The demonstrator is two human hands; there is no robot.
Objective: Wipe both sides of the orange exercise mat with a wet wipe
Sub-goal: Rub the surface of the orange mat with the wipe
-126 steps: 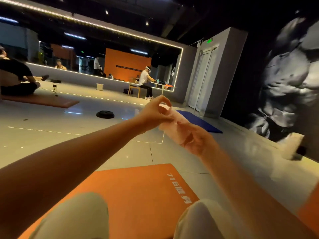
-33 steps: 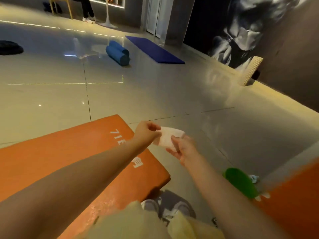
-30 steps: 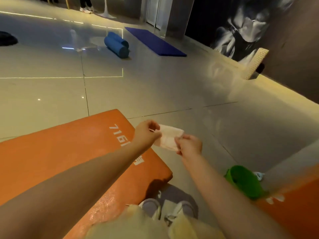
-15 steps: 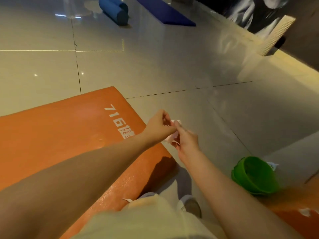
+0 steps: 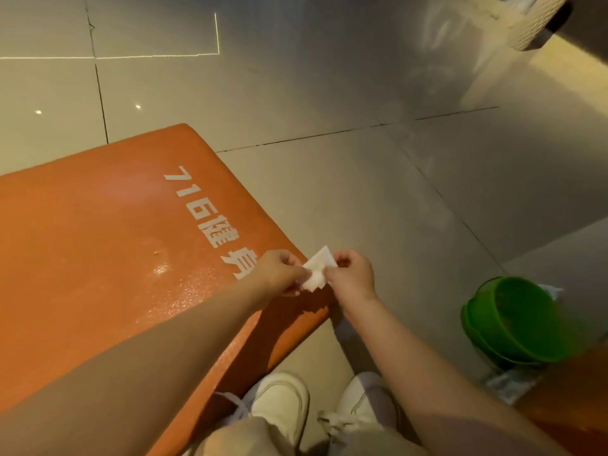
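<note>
Both the left hand (image 5: pixel 279 273) and right hand (image 5: pixel 352 274) pinch the folded wet wipe (image 5: pixel 317 269) between them, just above the orange exercise mat's (image 5: pixel 98 241) near corner; seemingly still preparing it, next it must press flat onto the mat below

The orange mat (image 5: pixel 98 258) lies flat, its top open from the left edge to the far corner, so a hand can pass over it. To its right the floor (image 5: pixel 362 192) runs open and far. A green basin (image 5: pixel 516 320) blocks the near right, and two shoes (image 5: pixel 283 403) stand just beside the mat's near edge.
</note>
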